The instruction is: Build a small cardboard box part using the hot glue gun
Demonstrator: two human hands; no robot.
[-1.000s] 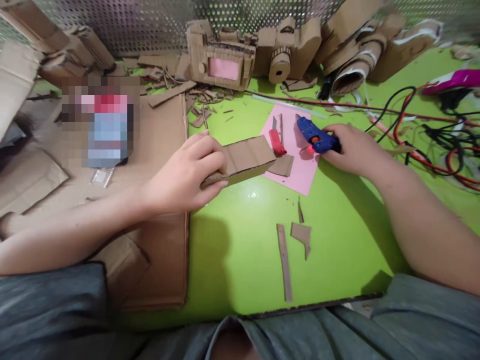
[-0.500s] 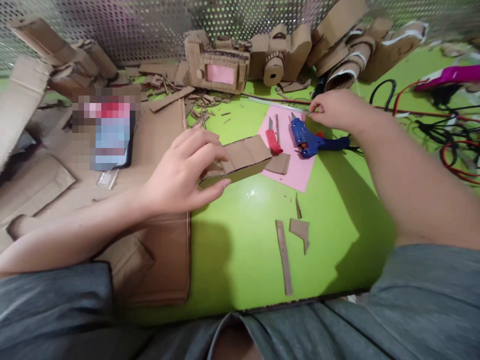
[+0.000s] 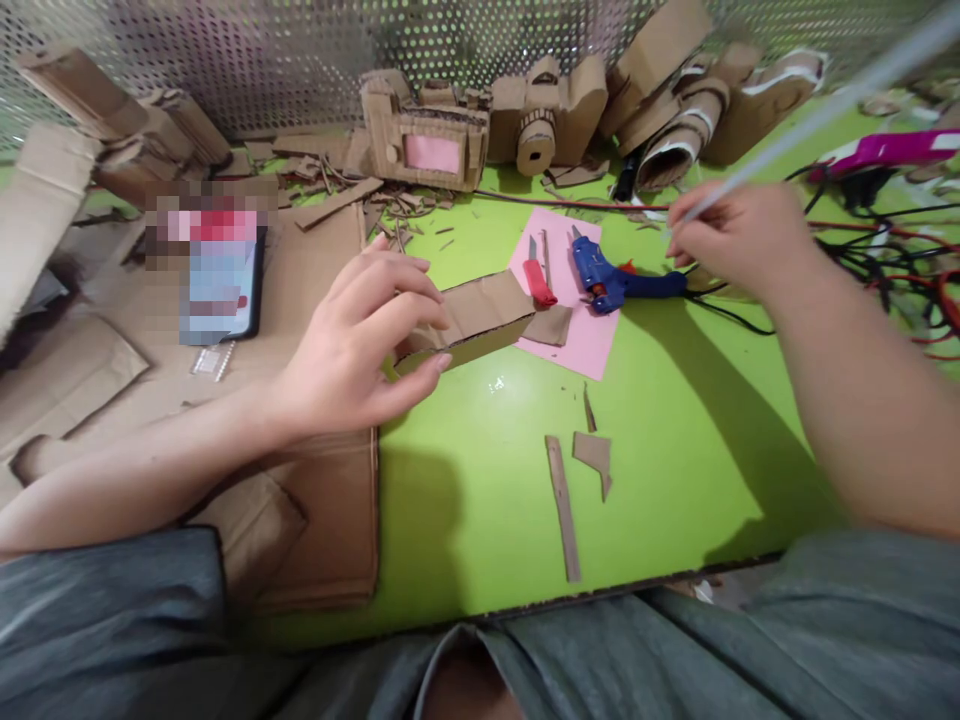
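Observation:
My left hand [image 3: 352,335] grips a folded corrugated cardboard piece [image 3: 480,320] by its left end, just above the green table top [image 3: 675,480]. My right hand [image 3: 739,235] pinches a long translucent glue stick [image 3: 825,105] that slants up to the top right. Below that hand, a blue hot glue gun [image 3: 611,283] lies on its side on a pink paper sheet [image 3: 574,340]. A red utility knife [image 3: 540,282] and a small cardboard scrap [image 3: 547,325] rest on the same sheet.
Cardboard model cameras [image 3: 424,135] stand along a perforated metal sheet [image 3: 247,60] at the back. A blurred phone [image 3: 214,270] lies on a large cardboard sheet [image 3: 322,300] at left. Black and red cables [image 3: 885,225] and a magenta tool [image 3: 885,152] are at right.
My right hand has let go of the glue gun, which now lies on the pink sheet. That hand has lifted the glue stick up and to the right. My left hand has barely moved.

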